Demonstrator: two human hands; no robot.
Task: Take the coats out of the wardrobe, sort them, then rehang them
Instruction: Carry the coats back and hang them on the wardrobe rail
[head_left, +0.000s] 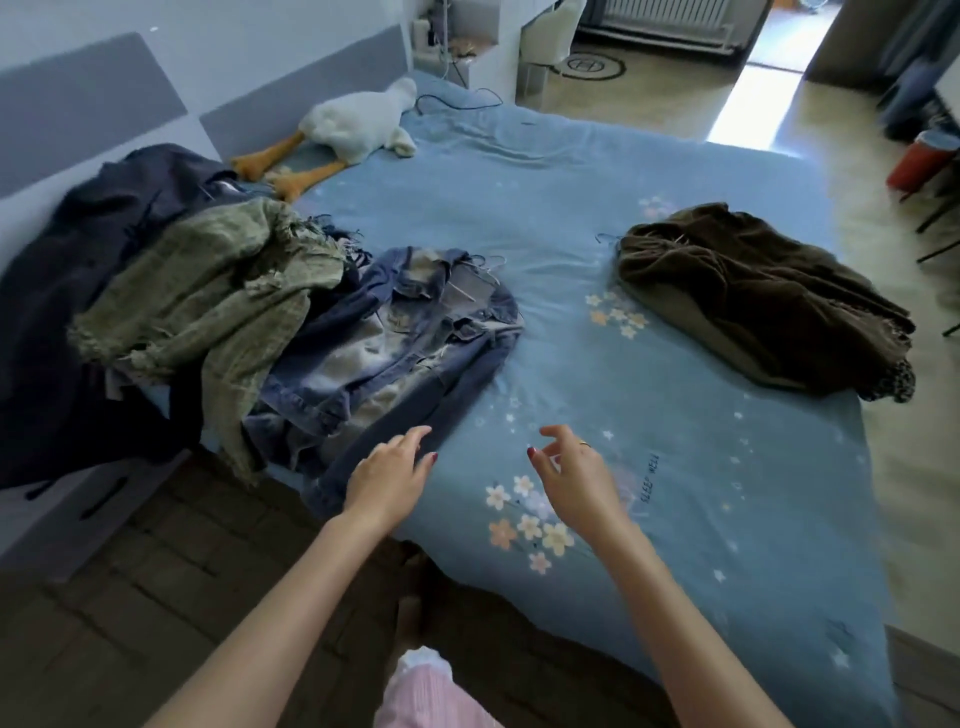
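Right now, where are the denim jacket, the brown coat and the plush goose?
denim jacket (410, 332): head view, on its faded chest panel.
brown coat (748, 291): head view, on the middle of the heap.
plush goose (358, 124): head view, on its white body.

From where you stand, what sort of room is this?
Most likely a bedroom at home: a bed with a blue flowered cover, a plush goose by the padded headboard, and coats such as a denim jacket laid out.
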